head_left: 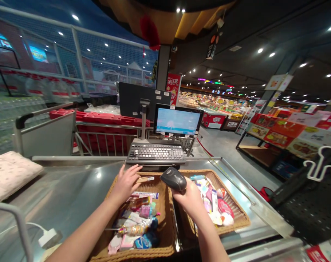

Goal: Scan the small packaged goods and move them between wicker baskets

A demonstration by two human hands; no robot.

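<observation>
My right hand [191, 198] is wrapped round a black barcode scanner [174, 178], its head pointing left over the gap between two wicker baskets. Above the back of the left wicker basket [165, 243] is my left hand [125, 183], its fingers closed on a slim tan item [145, 179] with a white label. Only the end of that item shows; its kind is unclear. Inside the left basket lie small packaged goods, among them a pink bottle [146, 211] and a blue packet [143, 241]. The right wicker basket [237, 214] contains more small goods, including a red round pack [224, 207].
A black keyboard [156, 153] and a lit monitor [177, 122] stand behind the baskets on the metal counter [80, 185]. A pale bag [12, 173] lies at the left. A white charger [47, 237] with a cable and a grey metal bar [18, 218] are at the near left.
</observation>
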